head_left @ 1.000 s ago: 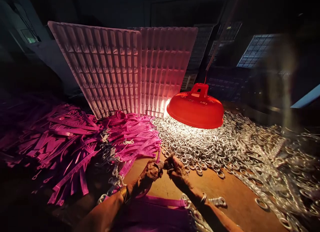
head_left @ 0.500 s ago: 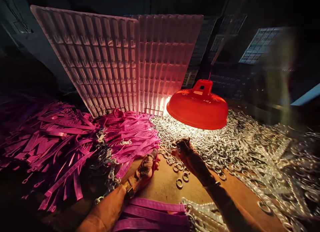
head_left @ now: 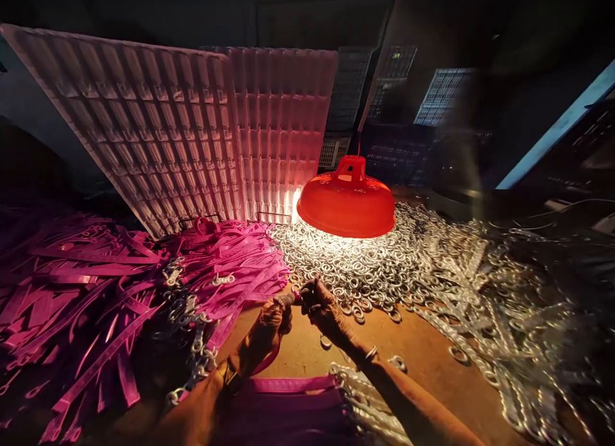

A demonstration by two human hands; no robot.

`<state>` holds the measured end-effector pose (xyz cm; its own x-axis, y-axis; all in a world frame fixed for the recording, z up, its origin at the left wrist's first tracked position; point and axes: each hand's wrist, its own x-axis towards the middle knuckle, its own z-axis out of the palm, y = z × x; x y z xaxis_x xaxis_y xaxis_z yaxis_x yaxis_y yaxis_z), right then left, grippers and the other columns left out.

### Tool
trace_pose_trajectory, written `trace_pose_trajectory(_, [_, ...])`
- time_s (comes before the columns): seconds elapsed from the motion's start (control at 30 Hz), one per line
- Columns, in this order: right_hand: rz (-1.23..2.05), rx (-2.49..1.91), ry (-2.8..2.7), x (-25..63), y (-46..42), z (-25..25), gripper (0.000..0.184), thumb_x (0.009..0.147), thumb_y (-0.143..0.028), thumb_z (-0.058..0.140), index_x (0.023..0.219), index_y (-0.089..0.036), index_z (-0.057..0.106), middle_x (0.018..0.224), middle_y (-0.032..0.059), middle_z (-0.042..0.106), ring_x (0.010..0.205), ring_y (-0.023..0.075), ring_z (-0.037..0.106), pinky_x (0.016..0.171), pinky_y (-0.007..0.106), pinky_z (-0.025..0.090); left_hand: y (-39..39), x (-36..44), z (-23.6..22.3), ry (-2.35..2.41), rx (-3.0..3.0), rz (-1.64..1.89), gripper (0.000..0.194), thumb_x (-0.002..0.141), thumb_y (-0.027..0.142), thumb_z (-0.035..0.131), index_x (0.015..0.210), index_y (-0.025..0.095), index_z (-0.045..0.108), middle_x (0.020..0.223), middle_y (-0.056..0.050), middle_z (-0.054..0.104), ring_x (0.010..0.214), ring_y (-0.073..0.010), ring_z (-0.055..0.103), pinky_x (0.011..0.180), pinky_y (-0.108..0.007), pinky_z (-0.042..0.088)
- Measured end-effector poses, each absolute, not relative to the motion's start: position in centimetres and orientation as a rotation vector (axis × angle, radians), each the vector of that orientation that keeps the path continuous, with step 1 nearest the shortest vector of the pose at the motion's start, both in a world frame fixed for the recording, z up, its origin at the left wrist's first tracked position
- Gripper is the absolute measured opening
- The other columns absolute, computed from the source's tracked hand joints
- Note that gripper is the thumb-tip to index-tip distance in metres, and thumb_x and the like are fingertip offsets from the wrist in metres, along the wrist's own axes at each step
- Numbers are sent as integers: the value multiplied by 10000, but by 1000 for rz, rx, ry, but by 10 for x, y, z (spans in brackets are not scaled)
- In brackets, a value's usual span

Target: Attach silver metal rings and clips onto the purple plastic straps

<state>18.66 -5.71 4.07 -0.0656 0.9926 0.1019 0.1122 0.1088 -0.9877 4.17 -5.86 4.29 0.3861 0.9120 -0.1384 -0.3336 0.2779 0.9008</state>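
My left hand is closed around a pink strap, whose length curves down below the fist. The strap's tip pokes out between thumb and finger toward my right hand. Those right fingers are pinched together at the tip; whatever they grip is too small and dark to make out. Just beyond both hands spreads a heap of metal rings. Close to my left forearm lies a stack of pink straps, with rings and pale strips at its right end.
A red lamp hangs low over the rings. Ridged plastic trays stand upright behind. Loose pink straps pile up on the left, with linked rings beside them. Pale chain-like strips cover the right side.
My right hand has moved left from the ring heap to meet the strap tip at my left hand. The camera view has turned somewhat to the right.
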Motion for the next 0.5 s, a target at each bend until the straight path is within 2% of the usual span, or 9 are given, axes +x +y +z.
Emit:
trace_pose_trajectory(0.17, [947,-1153,-1499,186,-66,38,198,890,-399,419,891,-212,483,619,-29,473,466,86,360,405,195,284,-62,45,42,770,916,911,465,671,553,637,621,231,306,520,87,189,461,-65,151,478,-276,116])
trace_pose_trajectory(0.27, [949,-1163,-1518,188,-69,37,116,863,-312,428,811,-211,453,620,-38,427,500,90,341,443,206,290,-66,46,44,829,941,896,443,697,543,625,607,225,329,473,95,219,430,-54,155,463,-276,112])
trace_pose_trajectory(0.4, [1008,-1201,-1537,192,-63,32,166,847,-281,413,698,-209,394,619,-29,406,543,101,332,469,214,294,-75,49,51,927,1053,893,459,634,601,645,600,214,400,470,88,281,422,-47,199,455,-265,126])
trace_pose_trajectory(0.5, [1016,-1211,-1587,194,-56,26,155,813,-274,416,677,-207,385,618,-28,395,538,98,326,454,209,275,-79,51,55,996,1098,864,414,647,535,664,577,209,419,455,90,268,412,-42,165,436,-259,96])
